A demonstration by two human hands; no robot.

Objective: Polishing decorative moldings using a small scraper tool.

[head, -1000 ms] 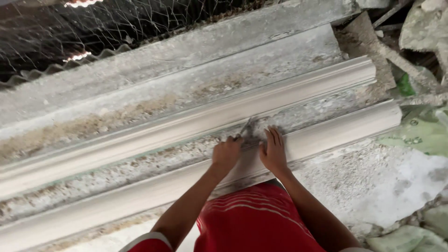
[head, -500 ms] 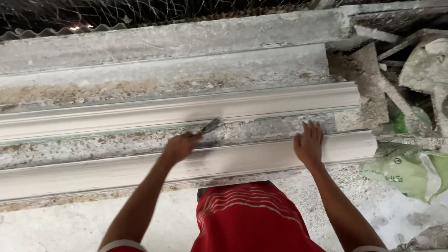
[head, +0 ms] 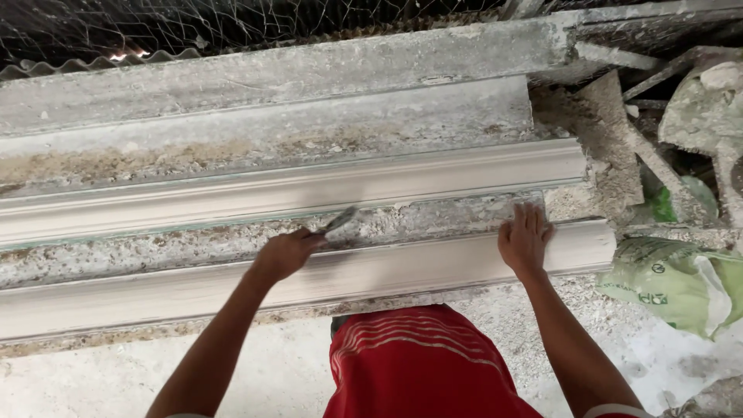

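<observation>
Fingers of the left hand [head: 285, 253] are curling into a fist around the handle of a scraper [head: 338, 222], whose flat grey blade is pointing up and to the right, with its tip lying against the lower edge of the far moulding [head: 232, 203]. That hand is hovering over the rough, crumb-strewn strip [head: 155, 248] between two long pale mouldings that are running side by side across the view. The right hand [head: 524, 238] is lying flat and released, fingers stretched out together and pointing away from the person, palm pressing on the top of the near moulding [head: 155, 290] close to its right end; it is holding nothing. The two hands are sitting well apart, the scraper between them but much nearer the left one. Behind the far moulding, a grey concrete slab [head: 271, 73] is stretching along the bench, stained and flecked with debris, and wire mesh [head: 155, 27] is hanging over a dark gap at the top of the view, with a corrugated sheet edge showing beneath it. At the right, broken plaster lumps and rubble [head: 604, 139] are piling up beside the moulding ends, and a pale green sack [head: 673, 282] is slumping on the dusty floor just beyond the near moulding. Red shorts [head: 418, 364] with thin pale stripes are filling the bottom centre, between the two bare forearms.
</observation>
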